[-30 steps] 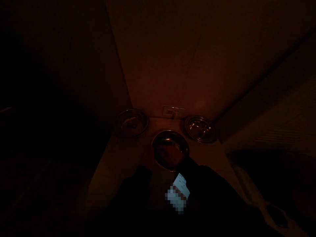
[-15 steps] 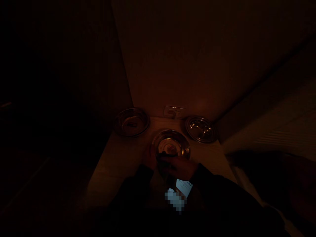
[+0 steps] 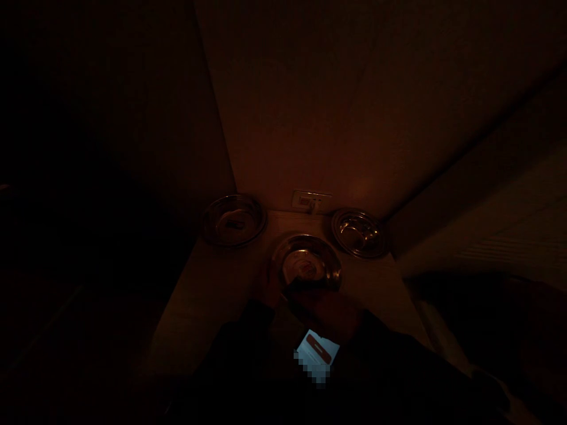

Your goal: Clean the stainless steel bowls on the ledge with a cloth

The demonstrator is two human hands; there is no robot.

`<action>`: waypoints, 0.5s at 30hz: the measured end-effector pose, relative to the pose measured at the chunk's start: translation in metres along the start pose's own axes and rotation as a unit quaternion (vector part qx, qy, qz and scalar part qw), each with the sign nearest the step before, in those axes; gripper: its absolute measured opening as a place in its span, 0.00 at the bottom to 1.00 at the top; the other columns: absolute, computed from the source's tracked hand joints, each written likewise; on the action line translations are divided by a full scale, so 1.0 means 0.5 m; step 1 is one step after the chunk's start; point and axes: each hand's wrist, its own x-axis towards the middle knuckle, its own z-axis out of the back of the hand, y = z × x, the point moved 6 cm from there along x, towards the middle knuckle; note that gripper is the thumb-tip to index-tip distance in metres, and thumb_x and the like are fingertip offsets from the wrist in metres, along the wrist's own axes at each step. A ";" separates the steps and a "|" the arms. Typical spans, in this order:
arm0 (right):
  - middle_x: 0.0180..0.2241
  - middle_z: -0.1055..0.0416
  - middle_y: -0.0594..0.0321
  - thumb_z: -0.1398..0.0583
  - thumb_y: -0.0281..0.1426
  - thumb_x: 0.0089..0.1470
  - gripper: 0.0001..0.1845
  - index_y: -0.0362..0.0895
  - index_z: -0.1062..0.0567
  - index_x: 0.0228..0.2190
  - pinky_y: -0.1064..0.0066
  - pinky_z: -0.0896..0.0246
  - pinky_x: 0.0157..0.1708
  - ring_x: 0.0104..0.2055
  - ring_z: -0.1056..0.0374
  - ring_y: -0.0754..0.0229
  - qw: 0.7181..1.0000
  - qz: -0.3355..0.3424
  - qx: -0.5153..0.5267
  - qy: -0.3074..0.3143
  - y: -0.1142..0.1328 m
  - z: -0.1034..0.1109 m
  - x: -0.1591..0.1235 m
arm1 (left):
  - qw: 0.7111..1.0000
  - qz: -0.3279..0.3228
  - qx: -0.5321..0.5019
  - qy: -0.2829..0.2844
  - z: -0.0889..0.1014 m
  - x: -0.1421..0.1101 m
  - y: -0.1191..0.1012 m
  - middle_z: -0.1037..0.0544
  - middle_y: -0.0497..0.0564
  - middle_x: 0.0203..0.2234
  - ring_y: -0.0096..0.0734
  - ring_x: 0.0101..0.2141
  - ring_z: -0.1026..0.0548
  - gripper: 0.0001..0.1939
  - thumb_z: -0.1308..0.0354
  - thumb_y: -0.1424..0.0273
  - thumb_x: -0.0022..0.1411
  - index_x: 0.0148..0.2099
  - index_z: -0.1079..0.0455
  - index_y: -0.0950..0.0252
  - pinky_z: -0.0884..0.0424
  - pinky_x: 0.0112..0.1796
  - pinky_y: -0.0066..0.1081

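The scene is very dark. A shiny round metal dish (image 3: pixel 330 254) stands on a pale wooden tabletop, with a reddish, unclear shape in its middle. My left hand (image 3: pixel 266 286) is beside the dish's near left rim; its fingers are lost in shadow. At the near rim my right hand (image 3: pixel 332 307) appears closed around a dark shape too dim to name, which covers part of the dish. Below my right hand glows a lit screen (image 3: pixel 316 348), partly pixelated, with an orange-brown bar on it.
Toward the back left of the table (image 3: pixel 212 289) stands another round dish (image 3: pixel 233 236) with a small dark item inside. A third shiny dish (image 3: pixel 359 233) is at the back right. Behind them rises a wall with a socket plate (image 3: pixel 311 199). Dark cloth-like shapes lie at right.
My right hand and the dark shape have shifted slightly toward me. The lit screen now shows an orange-brown bar more fully. The whole picture has become dimmer.
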 end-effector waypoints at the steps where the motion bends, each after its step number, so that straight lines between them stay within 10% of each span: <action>1: 0.53 0.30 0.48 0.45 0.29 0.59 0.25 0.43 0.35 0.58 0.58 0.34 0.50 0.53 0.31 0.48 1.000 0.002 -0.006 -0.007 0.007 -0.004 0.009 | 1.000 0.001 0.001 -0.002 0.001 0.000 -0.001 0.25 0.64 0.49 0.44 0.51 0.27 0.21 0.56 0.65 0.65 0.50 0.29 0.71 0.34 0.53 0.40; 15: 0.56 0.34 0.43 0.45 0.23 0.58 0.28 0.38 0.39 0.60 0.58 0.32 0.50 0.55 0.33 0.49 0.994 0.009 -0.067 -0.086 0.025 -0.028 0.047 | 1.000 0.018 -0.013 0.012 0.019 0.020 -0.004 0.25 0.62 0.50 0.44 0.52 0.27 0.21 0.55 0.64 0.66 0.52 0.29 0.69 0.34 0.53 0.41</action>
